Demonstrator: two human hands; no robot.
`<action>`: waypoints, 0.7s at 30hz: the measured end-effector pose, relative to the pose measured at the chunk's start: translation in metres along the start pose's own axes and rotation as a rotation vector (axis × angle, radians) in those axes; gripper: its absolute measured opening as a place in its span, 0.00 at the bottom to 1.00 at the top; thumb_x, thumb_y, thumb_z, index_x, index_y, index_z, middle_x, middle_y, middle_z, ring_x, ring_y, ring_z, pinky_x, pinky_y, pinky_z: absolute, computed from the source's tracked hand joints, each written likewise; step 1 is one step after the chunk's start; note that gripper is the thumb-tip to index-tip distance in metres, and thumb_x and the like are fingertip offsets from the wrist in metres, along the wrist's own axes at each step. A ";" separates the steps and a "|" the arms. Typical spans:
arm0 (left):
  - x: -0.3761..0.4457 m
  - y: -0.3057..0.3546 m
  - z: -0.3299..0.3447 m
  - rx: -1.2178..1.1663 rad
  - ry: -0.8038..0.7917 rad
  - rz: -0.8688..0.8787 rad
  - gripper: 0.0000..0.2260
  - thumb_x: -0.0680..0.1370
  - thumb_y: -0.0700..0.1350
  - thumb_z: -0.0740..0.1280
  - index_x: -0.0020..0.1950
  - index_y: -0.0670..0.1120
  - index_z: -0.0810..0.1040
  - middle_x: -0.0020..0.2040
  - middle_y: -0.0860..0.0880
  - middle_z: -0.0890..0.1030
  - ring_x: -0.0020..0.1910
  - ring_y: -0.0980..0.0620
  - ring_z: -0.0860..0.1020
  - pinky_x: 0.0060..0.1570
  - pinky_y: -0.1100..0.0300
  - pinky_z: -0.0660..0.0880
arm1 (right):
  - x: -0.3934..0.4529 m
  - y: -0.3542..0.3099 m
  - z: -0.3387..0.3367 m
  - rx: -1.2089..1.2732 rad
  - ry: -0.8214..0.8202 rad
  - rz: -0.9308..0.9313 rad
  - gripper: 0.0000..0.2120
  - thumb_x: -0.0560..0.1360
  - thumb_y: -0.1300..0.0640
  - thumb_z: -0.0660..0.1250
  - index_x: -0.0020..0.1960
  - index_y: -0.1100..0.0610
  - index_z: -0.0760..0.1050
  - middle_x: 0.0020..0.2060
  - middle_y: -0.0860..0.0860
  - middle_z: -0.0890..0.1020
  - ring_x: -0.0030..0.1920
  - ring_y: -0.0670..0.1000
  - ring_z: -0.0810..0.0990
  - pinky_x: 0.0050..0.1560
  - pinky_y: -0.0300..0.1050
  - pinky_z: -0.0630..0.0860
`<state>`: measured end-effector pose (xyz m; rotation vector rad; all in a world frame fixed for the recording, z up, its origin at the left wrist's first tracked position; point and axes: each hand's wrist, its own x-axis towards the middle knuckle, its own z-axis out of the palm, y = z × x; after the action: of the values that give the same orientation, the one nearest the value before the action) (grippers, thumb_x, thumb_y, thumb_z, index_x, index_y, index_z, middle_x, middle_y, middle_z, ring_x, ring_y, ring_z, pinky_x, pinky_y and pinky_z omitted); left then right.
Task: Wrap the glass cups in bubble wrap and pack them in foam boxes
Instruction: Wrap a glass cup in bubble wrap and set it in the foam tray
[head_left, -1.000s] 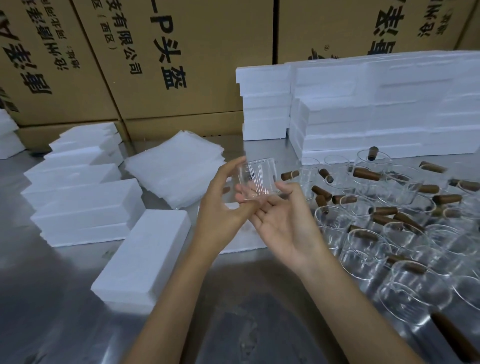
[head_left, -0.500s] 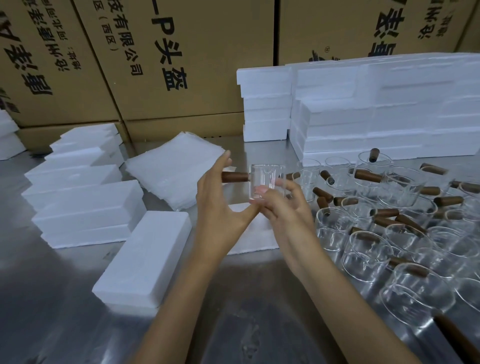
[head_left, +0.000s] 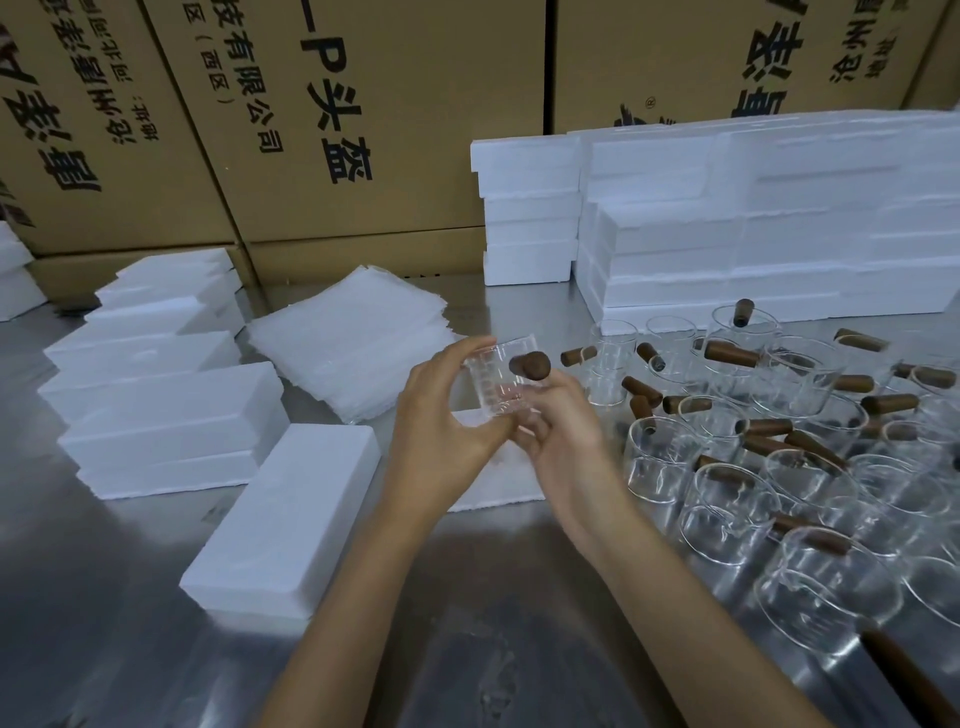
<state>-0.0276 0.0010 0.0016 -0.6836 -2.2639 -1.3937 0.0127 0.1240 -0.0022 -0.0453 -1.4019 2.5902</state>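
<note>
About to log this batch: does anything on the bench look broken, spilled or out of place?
Nothing looks broken or spilled. Both hands, left hand and right hand, hold one glass cup above the metal table. The waiting cups are crowded, wooden handles pointing every way, one handle sticking up. The foam boxes sit unevenly stacked.

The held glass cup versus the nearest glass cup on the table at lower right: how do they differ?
The held glass cup is off the table, gripped by the left hand and right hand; the nearest table cup rests on the steel table, untouched. The held cup's wooden handle points toward the camera; the table cup's lies across its rim. Both are clear glass with brown wooden handles, and neither is wrapped yet.
</note>
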 end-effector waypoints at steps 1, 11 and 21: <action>0.000 0.000 0.000 0.040 0.023 0.017 0.25 0.70 0.49 0.76 0.66 0.57 0.75 0.62 0.61 0.78 0.64 0.58 0.72 0.64 0.56 0.70 | -0.002 0.001 0.001 -0.178 0.032 -0.061 0.20 0.70 0.54 0.72 0.60 0.55 0.74 0.52 0.55 0.82 0.53 0.50 0.82 0.54 0.39 0.76; 0.000 0.001 -0.002 -0.013 -0.051 0.019 0.25 0.70 0.53 0.74 0.65 0.60 0.72 0.64 0.62 0.76 0.68 0.57 0.70 0.63 0.66 0.65 | -0.002 -0.012 -0.006 0.208 -0.193 0.169 0.20 0.73 0.54 0.63 0.61 0.64 0.75 0.57 0.66 0.81 0.54 0.58 0.82 0.57 0.46 0.78; 0.002 0.000 -0.008 0.052 -0.061 0.031 0.27 0.69 0.51 0.79 0.66 0.58 0.74 0.63 0.62 0.77 0.66 0.57 0.72 0.67 0.58 0.69 | 0.011 -0.029 -0.027 -0.177 0.157 -0.073 0.19 0.66 0.38 0.73 0.46 0.52 0.78 0.30 0.53 0.77 0.24 0.47 0.71 0.23 0.38 0.65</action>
<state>-0.0288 -0.0058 0.0067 -0.7505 -2.3185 -1.3116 0.0098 0.1637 0.0081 -0.2139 -1.5387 2.3422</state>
